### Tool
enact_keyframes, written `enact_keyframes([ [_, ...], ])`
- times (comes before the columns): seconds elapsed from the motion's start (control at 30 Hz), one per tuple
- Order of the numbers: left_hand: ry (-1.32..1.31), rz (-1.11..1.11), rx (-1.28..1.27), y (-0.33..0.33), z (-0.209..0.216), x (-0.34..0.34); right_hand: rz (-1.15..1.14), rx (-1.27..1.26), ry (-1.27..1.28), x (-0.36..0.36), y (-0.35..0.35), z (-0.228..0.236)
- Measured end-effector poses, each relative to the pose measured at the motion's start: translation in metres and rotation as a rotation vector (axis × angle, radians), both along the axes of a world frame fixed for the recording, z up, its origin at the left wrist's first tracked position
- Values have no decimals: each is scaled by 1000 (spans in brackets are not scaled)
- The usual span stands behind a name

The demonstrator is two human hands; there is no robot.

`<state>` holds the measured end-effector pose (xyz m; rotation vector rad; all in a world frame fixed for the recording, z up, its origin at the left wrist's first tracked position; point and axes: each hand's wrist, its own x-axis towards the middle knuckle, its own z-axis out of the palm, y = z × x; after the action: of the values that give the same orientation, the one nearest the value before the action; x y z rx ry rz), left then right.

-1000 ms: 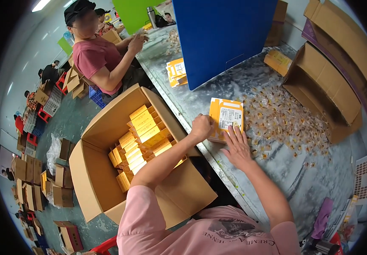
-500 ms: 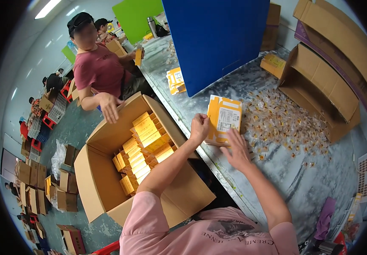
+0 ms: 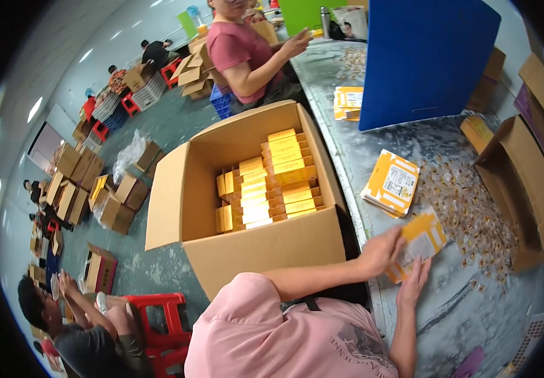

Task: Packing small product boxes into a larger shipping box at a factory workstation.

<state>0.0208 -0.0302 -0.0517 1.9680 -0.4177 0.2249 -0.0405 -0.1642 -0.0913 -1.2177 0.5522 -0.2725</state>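
Observation:
A flat, folded yellow-and-white carton (image 3: 424, 237) is between my two hands over the grey table. My left hand (image 3: 380, 253) is closed on its left edge. My right hand (image 3: 414, 283) grips the lower edge, its fingers up against the printed side. Just beyond lies a stack of similar flat cartons (image 3: 394, 184). Many small clear-wrapped pieces (image 3: 467, 214) are spread to the right of my hands. To the left, a large open cardboard box (image 3: 259, 252) contains rows of filled yellow boxes (image 3: 284, 151).
A blue divider panel (image 3: 429, 63) stands across the table, with more flat cartons (image 3: 347, 104) beside it. An open cardboard box (image 3: 524, 195) rests on its side at right. Across the big box stands a co-worker (image 3: 240, 57); another person (image 3: 89, 327) sits near a red stool (image 3: 158, 321).
One flat carton has come off the stack into my hands, which have moved nearer to me. The view has swung left, and the co-worker's hand has left the big box.

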Motion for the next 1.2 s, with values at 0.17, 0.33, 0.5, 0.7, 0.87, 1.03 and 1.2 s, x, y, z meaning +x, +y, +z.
enact_keyframes([
  [0.17, 126, -104, 97, -4, -13, -13, 11, 2, -26, -40, -31, -9],
  [0.33, 2, -273, 141, 25, 5, -14, 300, -242, -101, -40, -88, 51],
  [0.5, 14, -488, 180, 19, 16, -22, 738, -507, -65, -43, -108, 76],
  [0.7, 125, -487, 134, 31, -2, -46, 621, 269, -31, -72, -106, 27],
  [0.87, 91, -413, 29, 47, 3, -61, 804, 5, -7, -60, -85, 40],
  [1.03, -5, -342, 125, 68, -11, -69, 1221, -417, -90, -29, -74, 24],
  [1.2, -103, -246, 247, 91, 6, -86, 1315, -394, -89, 1, -38, 45],
])
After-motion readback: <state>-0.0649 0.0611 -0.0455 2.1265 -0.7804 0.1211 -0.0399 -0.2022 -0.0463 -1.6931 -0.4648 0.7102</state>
